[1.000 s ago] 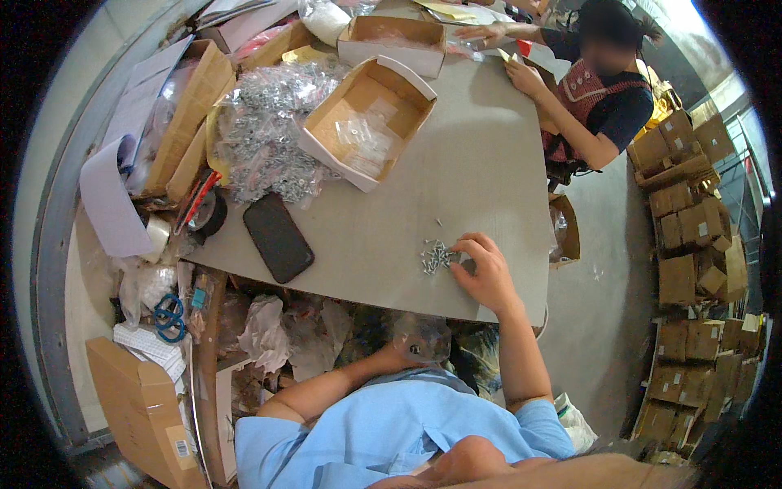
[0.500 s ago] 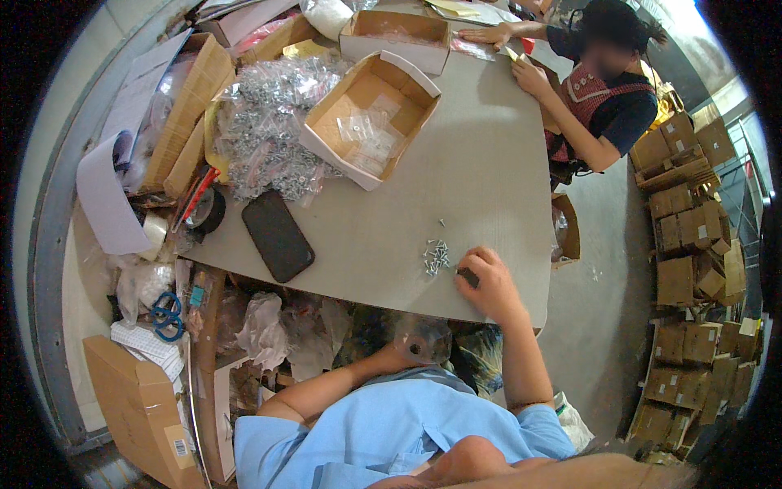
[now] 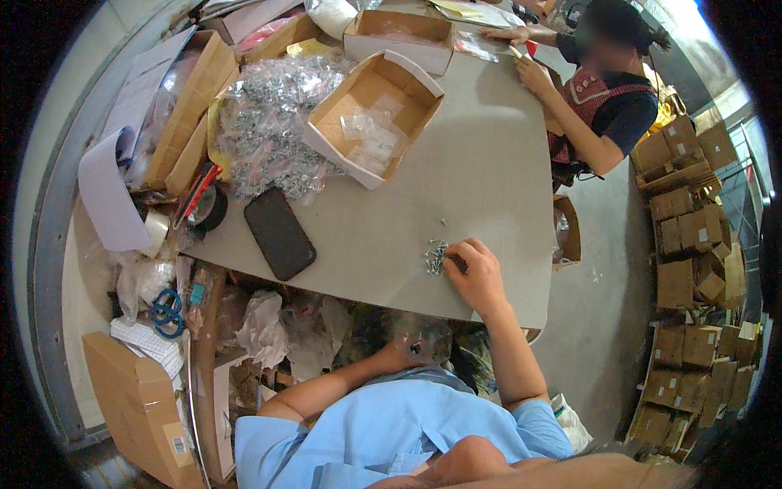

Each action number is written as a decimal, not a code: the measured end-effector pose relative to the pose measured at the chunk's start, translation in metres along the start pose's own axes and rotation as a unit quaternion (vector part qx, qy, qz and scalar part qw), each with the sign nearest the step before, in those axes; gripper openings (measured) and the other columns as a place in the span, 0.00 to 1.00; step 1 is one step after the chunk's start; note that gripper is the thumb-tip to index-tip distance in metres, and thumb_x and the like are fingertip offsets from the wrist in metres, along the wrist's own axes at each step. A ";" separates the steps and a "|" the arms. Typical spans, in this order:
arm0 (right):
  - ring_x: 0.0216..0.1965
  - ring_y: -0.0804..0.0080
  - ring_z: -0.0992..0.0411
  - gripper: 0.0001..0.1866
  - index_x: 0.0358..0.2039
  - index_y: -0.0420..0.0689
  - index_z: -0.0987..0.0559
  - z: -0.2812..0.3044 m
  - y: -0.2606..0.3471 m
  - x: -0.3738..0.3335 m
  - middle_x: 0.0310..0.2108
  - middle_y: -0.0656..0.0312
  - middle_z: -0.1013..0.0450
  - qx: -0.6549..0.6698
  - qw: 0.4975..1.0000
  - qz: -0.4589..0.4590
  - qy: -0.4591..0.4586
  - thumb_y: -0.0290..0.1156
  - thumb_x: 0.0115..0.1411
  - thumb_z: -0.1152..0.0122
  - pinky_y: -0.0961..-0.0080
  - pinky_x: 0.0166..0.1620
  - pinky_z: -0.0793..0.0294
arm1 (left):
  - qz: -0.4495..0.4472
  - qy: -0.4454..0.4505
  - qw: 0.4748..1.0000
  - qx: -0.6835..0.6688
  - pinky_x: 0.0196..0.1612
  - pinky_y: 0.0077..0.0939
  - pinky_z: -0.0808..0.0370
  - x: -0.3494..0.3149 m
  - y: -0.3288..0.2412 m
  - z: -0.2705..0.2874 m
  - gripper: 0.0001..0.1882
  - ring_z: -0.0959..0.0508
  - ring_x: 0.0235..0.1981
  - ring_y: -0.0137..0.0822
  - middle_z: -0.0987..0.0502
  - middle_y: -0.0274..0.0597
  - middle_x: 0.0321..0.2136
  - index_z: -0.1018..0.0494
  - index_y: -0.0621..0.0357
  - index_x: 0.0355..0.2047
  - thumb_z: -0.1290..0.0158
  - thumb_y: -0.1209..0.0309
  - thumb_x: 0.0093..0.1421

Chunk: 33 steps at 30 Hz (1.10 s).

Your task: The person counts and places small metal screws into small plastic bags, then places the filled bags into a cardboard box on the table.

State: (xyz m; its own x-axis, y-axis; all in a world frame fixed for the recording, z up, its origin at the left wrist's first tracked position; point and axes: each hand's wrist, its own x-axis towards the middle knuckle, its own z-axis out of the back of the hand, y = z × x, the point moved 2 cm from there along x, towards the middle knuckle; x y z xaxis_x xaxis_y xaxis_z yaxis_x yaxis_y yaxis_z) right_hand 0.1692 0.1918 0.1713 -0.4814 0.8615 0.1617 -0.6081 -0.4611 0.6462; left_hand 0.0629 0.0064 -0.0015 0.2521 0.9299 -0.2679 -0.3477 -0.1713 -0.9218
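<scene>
A small pile of silvery screws (image 3: 435, 257) lies on the grey table near its front edge, with one loose screw (image 3: 444, 222) just beyond it. At the pile's right side is my right hand (image 3: 476, 275), its fingers curled and fingertips touching the screws. Whether a screw is pinched in them is hidden. Below the table edge, in front of my body, my left hand (image 3: 397, 355) holds a clear plastic bag (image 3: 429, 341) with a small dark thing inside. The fingers of that hand show only partly through the bag.
A black phone (image 3: 279, 235) lies left of the screws. Beyond it are a heap of bagged hardware (image 3: 273, 122) and an open carton (image 3: 419, 122) holding small clear bags. A co-worker (image 3: 607, 98) sits at the far right. Blue scissors (image 3: 167, 314) lie left, and stacked cartons (image 3: 684, 236) stand right.
My right hand has moved left, from beside the screw pile to its edge, fingertips now at the screws. My left hand stays with the bag. The co-worker's hands have shifted slightly.
</scene>
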 end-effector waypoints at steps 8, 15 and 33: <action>0.30 0.59 0.26 0.08 0.31 0.41 0.23 0.008 0.005 -0.024 0.30 0.55 0.27 -0.035 0.998 -0.015 0.051 0.26 0.49 0.39 0.68 0.34 0.27 | -0.075 0.057 0.989 -0.113 0.42 0.35 0.27 0.009 0.006 -0.003 0.20 0.26 0.37 0.38 0.24 0.44 0.34 0.24 0.60 0.36 0.37 0.58 0.51; 0.33 0.59 0.26 0.10 0.35 0.42 0.22 0.010 0.013 -0.026 0.32 0.55 0.28 0.036 0.983 -0.003 0.180 0.25 0.49 0.38 0.69 0.36 0.26 | -0.071 0.026 0.991 -0.109 0.41 0.33 0.29 0.008 0.008 -0.006 0.17 0.26 0.33 0.37 0.24 0.46 0.30 0.26 0.61 0.33 0.36 0.62 0.49; 0.36 0.56 0.28 0.11 0.35 0.42 0.23 0.005 0.008 -0.027 0.37 0.55 0.29 -0.016 0.995 0.065 0.076 0.24 0.48 0.39 0.68 0.38 0.26 | -0.075 0.012 0.994 -0.074 0.39 0.35 0.28 0.008 0.009 -0.006 0.18 0.25 0.35 0.40 0.24 0.47 0.33 0.26 0.60 0.31 0.35 0.61 0.48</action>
State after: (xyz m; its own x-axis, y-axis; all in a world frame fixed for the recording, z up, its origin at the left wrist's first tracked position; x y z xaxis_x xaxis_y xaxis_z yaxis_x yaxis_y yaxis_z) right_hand 0.1805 0.1661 0.1759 -0.6457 0.7533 0.1248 -0.5541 -0.5747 0.6023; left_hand 0.0674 0.0100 -0.0140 0.3128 0.9409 -0.1297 -0.1691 -0.0792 -0.9824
